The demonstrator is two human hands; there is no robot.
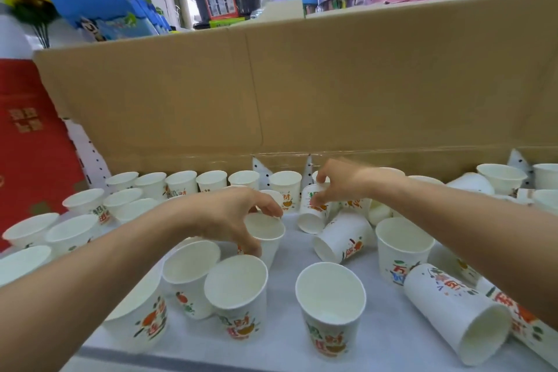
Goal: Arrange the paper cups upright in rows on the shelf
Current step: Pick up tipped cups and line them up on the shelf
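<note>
Paper cups point(329, 305) cover the white shelf point(290, 254): upright rows point(181, 183) at far left, several lying on their sides at right. Left hand point(229, 214) grips the rim of an upright cup point(267, 235) at centre. Right hand point(338, 181) pinches a tipped cup point(312, 214) just beyond, near the cardboard point(362, 84).

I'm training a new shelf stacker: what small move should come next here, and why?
Probably rotate the right hand to bring its tilted cup mouth up. That cup is tipped, its mouth facing sideways and down, while the left hand holds an upright cup.
</note>
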